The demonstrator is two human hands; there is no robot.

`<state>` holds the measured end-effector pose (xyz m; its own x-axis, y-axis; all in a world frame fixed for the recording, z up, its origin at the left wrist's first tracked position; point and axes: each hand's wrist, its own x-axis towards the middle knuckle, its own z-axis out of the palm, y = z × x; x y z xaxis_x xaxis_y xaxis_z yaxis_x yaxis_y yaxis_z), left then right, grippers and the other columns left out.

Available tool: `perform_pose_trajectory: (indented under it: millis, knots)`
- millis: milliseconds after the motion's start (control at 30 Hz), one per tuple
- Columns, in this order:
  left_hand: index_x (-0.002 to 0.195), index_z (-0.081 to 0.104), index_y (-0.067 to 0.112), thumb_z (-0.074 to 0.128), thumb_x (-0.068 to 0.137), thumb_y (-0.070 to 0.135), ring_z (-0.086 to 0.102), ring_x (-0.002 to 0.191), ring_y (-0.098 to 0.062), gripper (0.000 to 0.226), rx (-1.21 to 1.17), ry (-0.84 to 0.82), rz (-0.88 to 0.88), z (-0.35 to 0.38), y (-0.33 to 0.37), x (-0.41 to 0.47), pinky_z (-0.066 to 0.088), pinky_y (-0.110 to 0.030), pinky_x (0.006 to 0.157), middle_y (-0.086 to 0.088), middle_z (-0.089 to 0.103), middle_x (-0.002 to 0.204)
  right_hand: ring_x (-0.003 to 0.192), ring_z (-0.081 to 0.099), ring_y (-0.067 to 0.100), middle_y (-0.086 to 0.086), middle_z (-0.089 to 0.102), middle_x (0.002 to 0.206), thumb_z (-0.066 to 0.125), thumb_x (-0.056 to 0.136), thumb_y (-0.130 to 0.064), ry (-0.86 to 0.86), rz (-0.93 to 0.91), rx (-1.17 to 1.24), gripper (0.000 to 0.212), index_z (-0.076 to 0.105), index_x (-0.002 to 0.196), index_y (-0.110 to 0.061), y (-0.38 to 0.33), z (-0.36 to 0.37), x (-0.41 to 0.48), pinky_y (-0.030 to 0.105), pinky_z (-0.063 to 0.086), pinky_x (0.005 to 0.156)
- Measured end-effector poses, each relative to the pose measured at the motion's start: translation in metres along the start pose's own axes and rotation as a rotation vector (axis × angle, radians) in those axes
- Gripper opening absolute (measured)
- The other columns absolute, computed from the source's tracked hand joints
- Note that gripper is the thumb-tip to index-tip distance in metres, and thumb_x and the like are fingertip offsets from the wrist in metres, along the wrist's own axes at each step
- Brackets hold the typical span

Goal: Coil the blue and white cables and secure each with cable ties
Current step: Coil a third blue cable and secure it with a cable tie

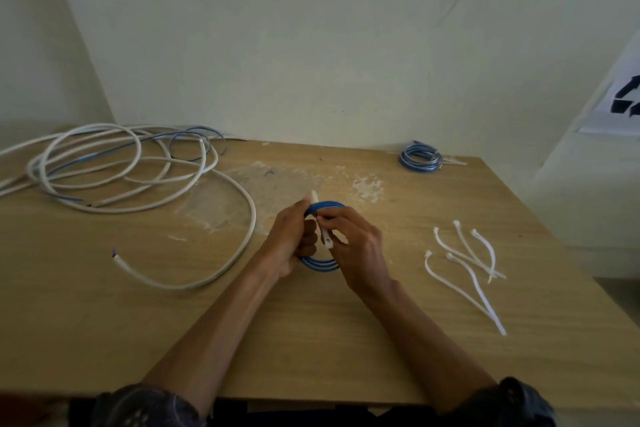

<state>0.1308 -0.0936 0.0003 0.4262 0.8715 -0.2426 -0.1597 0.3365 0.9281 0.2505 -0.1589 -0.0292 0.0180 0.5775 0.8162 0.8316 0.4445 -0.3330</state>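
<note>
One blue coil (320, 266) stands mid-table (311, 340), my left hand (292, 243) gripping it so loops can't spring apart, my right hand (362, 253) pinching a tie (327, 243) against it, ready to cinch.

Showed matt wood-grain on the table (311, 340), scuffed whitish mid-top; smooth glossy plastic on blue cable coil (320, 266), white cable (254, 218), cable ties (491, 270).
</note>
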Motion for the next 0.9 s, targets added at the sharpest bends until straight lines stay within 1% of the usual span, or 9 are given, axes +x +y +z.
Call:
perform_pose_trajectory:
  millis: [167, 233, 300, 367, 433, 500, 600, 767, 900]
  knots:
    - [0.089, 0.074, 0.014, 0.048, 0.104, 0.026, 0.031, 0.042, -0.011, 0.032, 0.064, 0.028, 0.109, -0.01, 0.0, 0.002, 0.026, -0.022, 0.039, 0.001, 0.041, 0.054, 0.102, 0.068, 0.008, 0.007, 0.074, 0.108, 0.076, 0.085, 0.002, -0.023, -0.009, 0.094, 0.02, 0.075, 0.104, -0.004, -0.008, 0.001, 0.001, 0.014, 0.051, 0.092]
    - [0.089, 0.075, 0.016, 0.05, 0.103, 0.022, 0.035, 0.042, -0.011, 0.029, 0.187, 0.09, 0.288, -0.014, -0.002, 0.005, 0.028, -0.022, 0.041, 0.002, 0.047, 0.054, 0.088, 0.071, 0.005, -0.002, 0.076, 0.098, 0.073, 0.09, -0.005, 0.006, 0.162, 0.235, 0.017, 0.076, 0.106, -0.011, -0.015, 0.0, 0.004, 0.018, 0.056, 0.078]
    - [0.096, 0.075, 0.015, 0.051, 0.105, 0.019, 0.05, 0.045, -0.001, 0.026, 0.397, 0.112, 0.536, -0.014, -0.004, 0.004, 0.036, -0.015, 0.046, 0.012, 0.059, 0.058, 0.067, 0.07, 0.011, -0.007, 0.075, 0.084, 0.069, 0.094, -0.012, 0.052, 0.412, 0.391, 0.016, 0.074, 0.109, -0.015, -0.019, -0.002, 0.009, 0.025, 0.056, 0.06]
    - [0.104, 0.074, 0.012, 0.052, 0.105, 0.021, 0.067, 0.067, 0.004, 0.024, 0.512, 0.069, 0.709, -0.01, -0.006, 0.001, 0.047, -0.01, 0.062, 0.011, 0.071, 0.077, 0.057, 0.066, 0.016, -0.001, 0.076, 0.077, 0.07, 0.094, -0.015, 0.145, 0.577, 0.497, 0.023, 0.067, 0.116, -0.011, -0.02, -0.006, 0.013, 0.027, 0.053, 0.054]
    - [0.106, 0.073, 0.014, 0.054, 0.105, 0.024, 0.072, 0.083, -0.001, 0.021, 0.568, 0.024, 0.8, -0.007, -0.01, 0.002, 0.054, -0.015, 0.073, 0.006, 0.074, 0.087, 0.056, 0.067, 0.018, 0.004, 0.075, 0.074, 0.075, 0.09, -0.017, 0.239, 0.636, 0.533, 0.024, 0.065, 0.111, -0.01, -0.019, -0.01, 0.015, 0.027, 0.052, 0.054]
    - [0.107, 0.072, 0.015, 0.057, 0.103, 0.027, 0.073, 0.085, -0.003, 0.02, 0.617, 0.0, 0.86, -0.003, -0.016, 0.004, 0.059, -0.021, 0.074, 0.005, 0.075, 0.089, 0.062, 0.071, 0.018, 0.003, 0.075, 0.075, 0.077, 0.088, -0.014, 0.285, 0.617, 0.524, 0.017, 0.07, 0.102, -0.009, -0.021, -0.013, 0.016, 0.027, 0.055, 0.057]
    - [0.107, 0.07, 0.015, 0.056, 0.102, 0.04, 0.074, 0.081, -0.004, 0.03, 0.66, 0.018, 0.899, -0.001, -0.02, 0.005, 0.062, -0.028, 0.069, 0.001, 0.076, 0.09, 0.071, 0.074, 0.017, 0.002, 0.076, 0.081, 0.077, 0.087, -0.011, 0.329, 0.586, 0.51, 0.022, 0.072, 0.108, -0.006, -0.022, -0.015, 0.016, 0.025, 0.059, 0.065]
    - [0.104, 0.069, 0.018, 0.051, 0.103, 0.047, 0.068, 0.059, -0.009, 0.034, 0.727, 0.131, 0.923, -0.001, -0.022, 0.007, 0.055, -0.034, 0.052, 0.001, 0.073, 0.074, 0.076, 0.074, 0.013, -0.005, 0.075, 0.088, 0.077, 0.087, -0.012, 0.338, 0.454, 0.406, 0.019, 0.073, 0.106, -0.015, -0.021, -0.011, 0.013, 0.026, 0.06, 0.068]
    - [0.104, 0.07, 0.013, 0.056, 0.103, 0.037, 0.059, 0.051, 0.0, 0.028, 0.78, 0.144, 0.95, 0.003, -0.021, 0.003, 0.046, -0.013, 0.05, 0.001, 0.072, 0.072, 0.075, 0.073, 0.013, -0.002, 0.074, 0.088, 0.076, 0.089, -0.011, 0.331, 0.398, 0.337, 0.018, 0.073, 0.107, -0.014, -0.018, -0.011, 0.013, 0.026, 0.059, 0.066]
